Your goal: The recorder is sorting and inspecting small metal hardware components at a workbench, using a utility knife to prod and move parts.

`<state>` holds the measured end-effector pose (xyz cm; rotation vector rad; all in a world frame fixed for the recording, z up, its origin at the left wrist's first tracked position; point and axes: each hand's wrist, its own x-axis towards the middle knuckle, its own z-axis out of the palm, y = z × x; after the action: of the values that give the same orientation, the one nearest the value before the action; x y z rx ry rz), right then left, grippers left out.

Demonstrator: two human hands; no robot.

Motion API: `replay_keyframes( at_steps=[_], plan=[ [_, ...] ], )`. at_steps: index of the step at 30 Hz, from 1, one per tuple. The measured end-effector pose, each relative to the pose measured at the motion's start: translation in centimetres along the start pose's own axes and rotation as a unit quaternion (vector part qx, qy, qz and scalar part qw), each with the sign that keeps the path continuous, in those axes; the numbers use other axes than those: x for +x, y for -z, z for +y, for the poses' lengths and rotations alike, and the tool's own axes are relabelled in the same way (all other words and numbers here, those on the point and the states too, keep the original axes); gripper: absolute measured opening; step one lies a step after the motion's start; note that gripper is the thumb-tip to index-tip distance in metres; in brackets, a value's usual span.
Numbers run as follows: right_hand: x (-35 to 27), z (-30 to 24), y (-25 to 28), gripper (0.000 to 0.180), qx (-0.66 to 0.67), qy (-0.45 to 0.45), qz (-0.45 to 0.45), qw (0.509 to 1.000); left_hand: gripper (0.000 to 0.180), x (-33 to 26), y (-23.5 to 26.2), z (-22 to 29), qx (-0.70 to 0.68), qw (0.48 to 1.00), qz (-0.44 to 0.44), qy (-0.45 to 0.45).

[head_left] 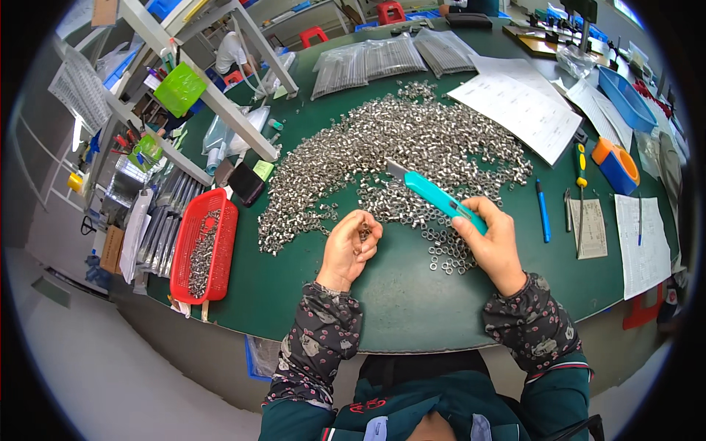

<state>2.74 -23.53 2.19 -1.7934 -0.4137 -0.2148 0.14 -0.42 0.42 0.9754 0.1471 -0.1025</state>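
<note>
A large heap of small metal rings (pixel 412 132) spreads over the green table. My right hand (pixel 494 242) is closed around a teal utility knife (pixel 441 197), its blade end pointing up and left over the heap. Curled fingers of my left hand (pixel 349 246) hold several of the metal rings, partly hidden in the palm. A loose group of rings (pixel 446 250) lies between my hands, close to the right one.
A red plastic basket (pixel 229 239) of metal pieces stands at the left. Bags of metal rods (pixel 368 65) lie behind the heap. Paper sheets (pixel 518 106), a blue pen (pixel 543 212), a yellow-handled screwdriver (pixel 581 165) and a tape dispenser (pixel 616 167) are at the right. A dark phone (pixel 246 182) lies beside the shelf frame.
</note>
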Motion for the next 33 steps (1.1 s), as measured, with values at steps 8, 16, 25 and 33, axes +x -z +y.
replay_keyframes(
  at_steps=[8, 16, 25, 33],
  plan=[
    [0.0, 0.1, 0.1, 0.022, -0.004, 0.013, 0.011, 1.000, 0.010, 0.5, -3.8, -2.7, 0.482, 0.868, 0.004, -0.118],
    [-0.1, -0.1, 0.1, 0.024, -0.001, 0.014, 0.006, 1.000, 0.013, 1.0, -4.2, -4.1, 0.652, 0.729, -0.016, -0.205],
    [-0.3, -0.1, -0.2, 0.021, -0.021, 0.009, -0.025, 0.999, 0.004, 0.3, -1.5, -1.1, 0.054, 0.997, -0.025, -0.045],
    [-0.6, 0.3, -0.8, 0.024, -0.069, 0.007, -0.081, 0.994, 0.003, 0.4, 1.3, 0.0, -0.046, 0.994, -0.010, -0.096]
  ],
)
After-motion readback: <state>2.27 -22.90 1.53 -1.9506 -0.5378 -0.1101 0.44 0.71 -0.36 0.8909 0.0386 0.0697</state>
